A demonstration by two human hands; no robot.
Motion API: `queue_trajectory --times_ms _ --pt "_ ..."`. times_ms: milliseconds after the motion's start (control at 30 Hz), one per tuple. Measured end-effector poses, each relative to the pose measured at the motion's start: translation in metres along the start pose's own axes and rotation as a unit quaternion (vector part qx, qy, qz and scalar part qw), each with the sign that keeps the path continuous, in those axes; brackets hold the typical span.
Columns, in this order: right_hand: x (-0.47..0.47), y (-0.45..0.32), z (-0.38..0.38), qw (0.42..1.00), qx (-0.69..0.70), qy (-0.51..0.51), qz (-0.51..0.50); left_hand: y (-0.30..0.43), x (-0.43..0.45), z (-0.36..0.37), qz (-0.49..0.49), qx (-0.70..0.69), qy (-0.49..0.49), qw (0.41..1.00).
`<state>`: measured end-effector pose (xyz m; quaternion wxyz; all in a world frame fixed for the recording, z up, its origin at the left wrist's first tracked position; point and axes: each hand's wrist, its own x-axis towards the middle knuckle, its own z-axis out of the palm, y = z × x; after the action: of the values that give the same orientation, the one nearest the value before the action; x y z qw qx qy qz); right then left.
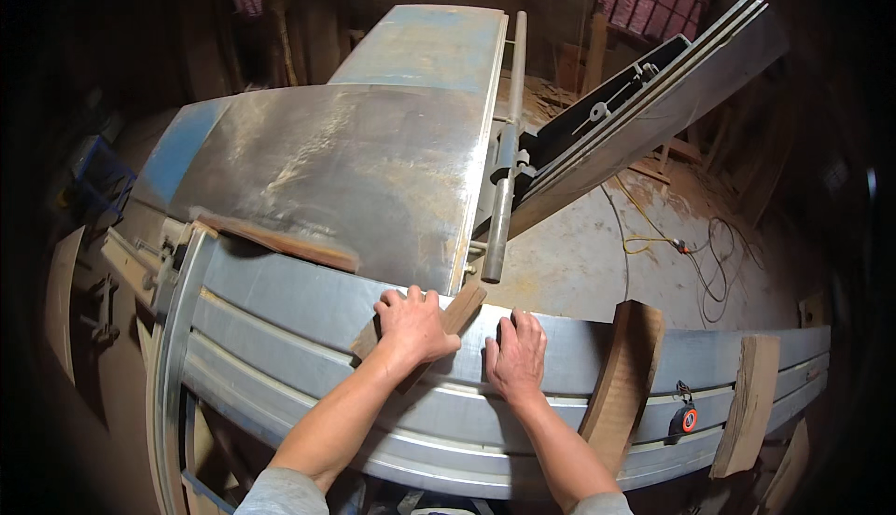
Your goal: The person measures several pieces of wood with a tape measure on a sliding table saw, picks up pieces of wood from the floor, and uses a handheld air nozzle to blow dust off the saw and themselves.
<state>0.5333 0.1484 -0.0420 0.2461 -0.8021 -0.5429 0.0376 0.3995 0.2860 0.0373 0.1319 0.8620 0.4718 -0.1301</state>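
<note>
A short wooden board [463,311] lies at a slant across the grooved metal sliding table [280,291] of a panel saw. My left hand [416,326] rests on this board, fingers over its far side and thumb at its right edge. To the right, my right hand [518,357] lies on the bare metal of the sliding table, fingers apart and holding nothing. A curved wooden piece [623,382] lies across the table to the right of my right forearm. Beyond it are a black and orange tape measure [684,418] and a rough-edged wooden board [747,403].
The wide metal saw table [336,172] stands ahead, with a thin wood strip [280,241] at its near edge. A round metal rail [498,235] runs along its right side. A long metal fence [651,109] angles up right. Cables [714,270] lie on the floor.
</note>
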Motion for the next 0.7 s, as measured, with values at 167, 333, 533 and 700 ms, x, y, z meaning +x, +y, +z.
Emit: queue_trajectory --times_ms 167,333,533,700 --pt "-0.003 0.011 0.01 0.997 0.063 0.05 0.002 0.02 -0.073 0.032 -0.052 -0.017 0.035 0.998" --pt "-0.017 0.028 0.026 0.965 0.257 0.002 0.051 0.018 -0.107 0.064 -0.083 -0.023 0.112 0.99" --pt "-0.099 0.0 -0.018 0.905 0.418 -0.05 0.059 0.021 -0.128 0.065 -0.108 -0.007 0.086 0.99" --pt "-0.156 -0.009 -0.047 0.801 0.567 -0.121 0.15 0.019 -0.196 0.071 -0.08 -0.128 0.139 0.979"
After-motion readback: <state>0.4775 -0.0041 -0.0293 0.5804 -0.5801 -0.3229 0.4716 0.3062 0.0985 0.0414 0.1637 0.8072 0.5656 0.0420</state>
